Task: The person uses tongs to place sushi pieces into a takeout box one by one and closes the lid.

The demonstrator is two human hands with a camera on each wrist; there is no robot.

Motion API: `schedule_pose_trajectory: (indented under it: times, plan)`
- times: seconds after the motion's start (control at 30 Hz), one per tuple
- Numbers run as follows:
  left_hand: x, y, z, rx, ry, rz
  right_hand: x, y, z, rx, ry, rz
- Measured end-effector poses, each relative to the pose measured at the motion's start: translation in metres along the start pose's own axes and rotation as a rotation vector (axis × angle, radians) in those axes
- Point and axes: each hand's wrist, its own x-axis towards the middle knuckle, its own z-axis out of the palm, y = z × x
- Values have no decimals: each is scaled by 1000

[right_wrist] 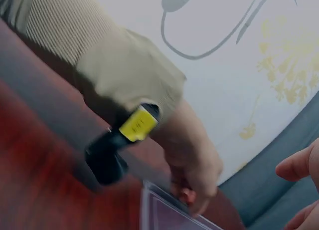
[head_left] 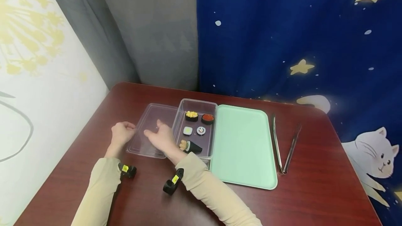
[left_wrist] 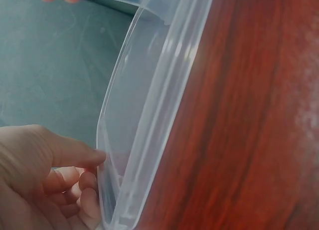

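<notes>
My left hand [head_left: 123,133] pinches the left edge of a clear plastic lid [head_left: 142,145] between thumb and fingers, as the left wrist view also shows on the lid [left_wrist: 132,120]. Over the lid, my right hand [head_left: 162,138] is held with thumb and fingers apart, gripping nothing. Beside the lid stands a clear plastic container [head_left: 201,102]. Inside it lie a corn-topped sushi [head_left: 191,115], a red roe sushi [head_left: 207,119], a square sushi roll [head_left: 187,130], a round sushi roll [head_left: 201,130] and a cone hand roll [head_left: 192,146].
A mint-green tray [head_left: 243,145] lies right of the container, close against it. Farther right are metal tongs [head_left: 284,170], spread apart. Curtains [head_left: 251,44] hang behind the dark red wooden table [head_left: 150,198], and a white patterned surface [head_left: 47,97] stands on the left.
</notes>
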Motion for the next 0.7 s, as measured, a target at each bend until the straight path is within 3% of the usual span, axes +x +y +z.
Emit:
schedule_pose_trajectory:
  times: [0.13,0.37,0.57,0.7]
  plan:
    - [1,-2,0,31,39,17,-5,1,18,72,32,86]
    - [-2,-10,-9,56,90,1,-14,11,46,78,62,134]
    - [-3,-15,-13,74,73,-44,-11,17,49,110,104,191]
    - [-3,-17,-14,63,57,-56,-10,16,47,133,120,184]
